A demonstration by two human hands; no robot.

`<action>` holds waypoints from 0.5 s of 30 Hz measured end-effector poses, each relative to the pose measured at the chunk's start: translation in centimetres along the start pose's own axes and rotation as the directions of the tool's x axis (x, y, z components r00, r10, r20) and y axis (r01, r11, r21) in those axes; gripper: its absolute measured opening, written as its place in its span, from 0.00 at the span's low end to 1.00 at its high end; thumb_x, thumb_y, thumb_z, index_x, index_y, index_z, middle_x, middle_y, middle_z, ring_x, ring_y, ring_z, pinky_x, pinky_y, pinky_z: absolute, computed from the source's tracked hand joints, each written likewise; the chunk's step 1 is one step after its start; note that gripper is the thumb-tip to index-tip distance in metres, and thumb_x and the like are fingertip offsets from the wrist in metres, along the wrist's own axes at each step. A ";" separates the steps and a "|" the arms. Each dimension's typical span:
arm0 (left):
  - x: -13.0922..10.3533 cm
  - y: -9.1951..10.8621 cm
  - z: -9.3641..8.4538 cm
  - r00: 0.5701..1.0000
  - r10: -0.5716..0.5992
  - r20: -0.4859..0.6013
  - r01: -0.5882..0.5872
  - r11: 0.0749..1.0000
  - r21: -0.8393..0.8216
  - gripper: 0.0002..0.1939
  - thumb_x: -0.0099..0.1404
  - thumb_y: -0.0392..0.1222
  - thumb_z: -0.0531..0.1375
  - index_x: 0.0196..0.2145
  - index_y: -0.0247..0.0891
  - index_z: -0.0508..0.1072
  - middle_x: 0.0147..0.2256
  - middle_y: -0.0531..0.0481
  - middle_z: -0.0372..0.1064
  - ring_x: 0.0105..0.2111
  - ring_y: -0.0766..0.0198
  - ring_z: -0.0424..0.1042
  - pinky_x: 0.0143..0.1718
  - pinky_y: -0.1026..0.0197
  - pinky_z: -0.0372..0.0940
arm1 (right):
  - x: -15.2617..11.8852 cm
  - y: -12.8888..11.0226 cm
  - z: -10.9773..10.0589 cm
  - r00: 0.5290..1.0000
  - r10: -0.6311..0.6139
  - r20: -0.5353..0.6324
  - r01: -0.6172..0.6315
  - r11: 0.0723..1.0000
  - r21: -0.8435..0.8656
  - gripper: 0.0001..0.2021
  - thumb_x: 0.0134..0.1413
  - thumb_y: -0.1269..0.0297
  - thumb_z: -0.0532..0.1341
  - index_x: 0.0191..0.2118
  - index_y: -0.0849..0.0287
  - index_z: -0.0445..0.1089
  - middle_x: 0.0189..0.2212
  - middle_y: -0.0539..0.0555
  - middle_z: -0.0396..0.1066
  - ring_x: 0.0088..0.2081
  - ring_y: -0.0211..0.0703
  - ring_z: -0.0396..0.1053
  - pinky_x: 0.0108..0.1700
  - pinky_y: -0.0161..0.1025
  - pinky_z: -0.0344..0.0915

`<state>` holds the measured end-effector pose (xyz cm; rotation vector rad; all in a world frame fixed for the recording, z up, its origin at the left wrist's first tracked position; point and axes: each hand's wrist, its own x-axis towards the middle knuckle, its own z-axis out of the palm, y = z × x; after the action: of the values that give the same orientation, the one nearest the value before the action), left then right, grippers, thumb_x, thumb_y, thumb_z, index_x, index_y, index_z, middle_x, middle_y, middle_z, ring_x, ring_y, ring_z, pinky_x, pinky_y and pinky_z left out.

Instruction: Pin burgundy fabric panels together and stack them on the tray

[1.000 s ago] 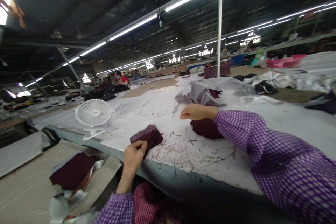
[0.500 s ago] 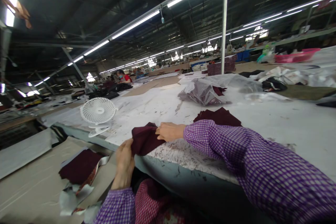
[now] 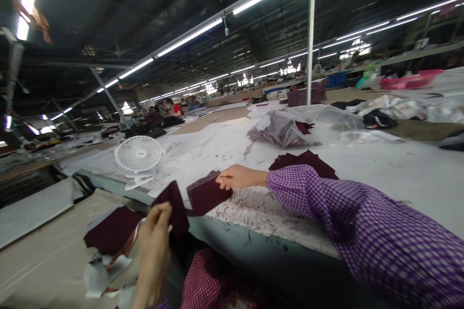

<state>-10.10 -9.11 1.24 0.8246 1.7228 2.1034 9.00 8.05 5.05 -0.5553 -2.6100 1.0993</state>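
Observation:
A dark maroon cloth piece (image 3: pixel 176 210) is pinched in my left hand (image 3: pixel 156 224), held up just off the near edge of the white table (image 3: pixel 217 137). My right hand (image 3: pixel 237 176) has its fingers pressed together at the right end of a maroon cloth stack (image 3: pixel 208 194) by the table edge; whether they grip a layer is too small to tell. Behind my right sleeve lies a fanned maroon pile (image 3: pixel 304 161). Lower left, on a beige surface, rests another maroon stack (image 3: pixel 112 229) with pale and patterned scraps beside it.
A white fan (image 3: pixel 139 157) stands at the table's left edge. Farther back are a clear plastic bag (image 3: pixel 275 128) with maroon cloth, a metal pole (image 3: pixel 311 34) and a pink basin (image 3: pixel 411 80). A person in red (image 3: pixel 173 108) is far behind.
My left hand has moved left and toward me with a cloth piece, now apart from the stack. The stack lies flatter, and my right hand remains at its right end.

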 end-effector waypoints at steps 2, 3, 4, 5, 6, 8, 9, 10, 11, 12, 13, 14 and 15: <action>-3.1 -0.2 2.4 0.965 0.010 0.264 -0.045 0.991 0.125 0.14 0.52 0.51 0.62 0.29 0.37 0.73 0.35 0.49 0.73 0.34 0.61 0.71 0.34 0.63 0.65 | -1.6 -0.2 -0.3 0.984 0.138 0.114 -0.163 0.955 0.249 0.30 0.66 0.51 0.43 0.59 0.73 0.59 0.37 0.66 0.74 0.31 0.39 0.73 0.34 0.37 0.69; -4.5 -0.2 3.4 0.932 0.054 0.358 -0.124 0.977 0.176 0.13 0.55 0.51 0.60 0.28 0.37 0.73 0.38 0.47 0.74 0.38 0.59 0.71 0.39 0.60 0.65 | -2.5 -0.2 -0.4 0.966 0.181 0.183 -0.233 0.918 0.321 0.34 0.65 0.46 0.40 0.62 0.73 0.52 0.37 0.66 0.74 0.29 0.39 0.72 0.33 0.37 0.69; -5.9 -0.1 4.3 0.893 0.105 0.438 -0.216 0.953 0.211 0.12 0.58 0.50 0.59 0.28 0.37 0.72 0.41 0.46 0.73 0.42 0.57 0.71 0.43 0.58 0.65 | -3.3 -0.2 -0.6 0.954 0.196 0.229 -0.270 0.892 0.363 0.37 0.63 0.42 0.39 0.64 0.71 0.49 0.37 0.65 0.74 0.28 0.39 0.72 0.31 0.38 0.69; -7.1 0.0 5.1 0.842 0.150 0.518 -0.305 0.925 0.227 0.11 0.60 0.48 0.57 0.28 0.38 0.72 0.42 0.45 0.73 0.43 0.56 0.71 0.46 0.56 0.64 | -4.1 -0.1 -0.7 0.950 0.198 0.243 -0.280 0.882 0.378 0.38 0.61 0.39 0.41 0.65 0.67 0.47 0.39 0.64 0.73 0.28 0.39 0.71 0.30 0.38 0.69; -8.1 0.2 5.7 0.792 0.188 0.580 -0.385 0.892 0.236 0.10 0.62 0.46 0.55 0.28 0.39 0.71 0.43 0.45 0.73 0.44 0.56 0.70 0.47 0.55 0.63 | -4.8 0.1 -0.8 0.955 0.192 0.228 -0.267 0.890 0.369 0.38 0.59 0.39 0.45 0.64 0.64 0.48 0.41 0.63 0.72 0.29 0.38 0.70 0.30 0.37 0.68; -9.5 0.6 6.3 0.695 0.222 0.684 -0.499 0.834 0.236 0.10 0.63 0.42 0.53 0.28 0.40 0.70 0.43 0.44 0.72 0.45 0.57 0.70 0.48 0.54 0.63 | -5.9 0.5 -0.9 0.972 0.188 0.139 -0.221 0.932 0.288 0.34 0.57 0.45 0.56 0.63 0.60 0.51 0.41 0.60 0.71 0.28 0.36 0.68 0.29 0.34 0.66; -9.8 0.9 6.5 0.662 0.222 0.716 -0.528 0.816 0.235 0.10 0.64 0.42 0.53 0.28 0.40 0.71 0.43 0.44 0.72 0.45 0.57 0.70 0.48 0.55 0.63 | -6.2 0.8 -0.9 0.980 0.179 0.088 -0.194 0.956 0.221 0.34 0.55 0.51 0.60 0.62 0.60 0.52 0.39 0.57 0.70 0.27 0.34 0.66 0.28 0.33 0.64; -9.7 1.1 6.5 0.646 0.219 0.732 -0.541 0.807 0.235 0.10 0.65 0.42 0.52 0.29 0.40 0.71 0.42 0.44 0.73 0.44 0.58 0.70 0.48 0.56 0.63 | -6.5 1.1 -0.9 0.985 0.165 0.044 -0.169 0.974 0.148 0.34 0.52 0.57 0.63 0.62 0.61 0.53 0.34 0.54 0.70 0.26 0.33 0.63 0.27 0.33 0.62; -9.4 1.3 6.6 0.650 0.223 0.726 -0.546 0.802 0.243 0.11 0.65 0.43 0.52 0.30 0.40 0.72 0.42 0.44 0.73 0.44 0.58 0.70 0.47 0.56 0.63 | -6.7 1.3 -0.9 0.989 0.146 0.011 -0.146 0.986 0.080 0.34 0.51 0.62 0.64 0.62 0.62 0.53 0.30 0.50 0.67 0.24 0.32 0.60 0.27 0.32 0.60; -8.8 1.5 6.7 0.671 0.233 0.704 -0.550 0.794 0.261 0.11 0.66 0.44 0.52 0.33 0.40 0.73 0.41 0.45 0.73 0.44 0.58 0.70 0.47 0.56 0.64 | -6.9 1.5 -1.0 0.992 0.126 -0.010 -0.126 0.992 0.025 0.34 0.50 0.66 0.64 0.62 0.64 0.53 0.26 0.46 0.64 0.23 0.31 0.58 0.27 0.32 0.58; -8.1 1.5 6.9 0.698 0.249 0.671 -0.556 0.779 0.289 0.12 0.66 0.45 0.52 0.36 0.39 0.73 0.41 0.45 0.73 0.43 0.58 0.70 0.47 0.56 0.64 | -7.0 1.6 -1.0 0.994 0.109 -0.024 -0.109 0.994 -0.015 0.34 0.49 0.68 0.63 0.62 0.65 0.53 0.23 0.44 0.60 0.22 0.31 0.56 0.27 0.32 0.57; -7.2 1.5 7.2 0.724 0.268 0.635 -0.566 0.758 0.325 0.12 0.65 0.46 0.53 0.39 0.39 0.73 0.42 0.44 0.73 0.44 0.57 0.69 0.47 0.55 0.63 | -7.1 1.6 -1.0 0.995 0.094 -0.032 -0.095 0.995 -0.039 0.35 0.49 0.69 0.63 0.63 0.66 0.52 0.21 0.42 0.57 0.22 0.31 0.55 0.27 0.32 0.56; -6.3 1.4 7.7 0.743 0.278 0.609 -0.574 0.732 0.367 0.13 0.65 0.46 0.53 0.42 0.38 0.73 0.43 0.44 0.73 0.45 0.56 0.69 0.48 0.54 0.63 | -7.1 1.6 -1.1 0.996 0.088 -0.035 -0.090 0.995 -0.049 0.36 0.49 0.70 0.63 0.63 0.67 0.51 0.20 0.41 0.55 0.22 0.32 0.54 0.27 0.33 0.55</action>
<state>-0.35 -6.84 1.94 1.9505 1.9287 1.3643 16.19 6.64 3.98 -0.7008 -2.6142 1.0436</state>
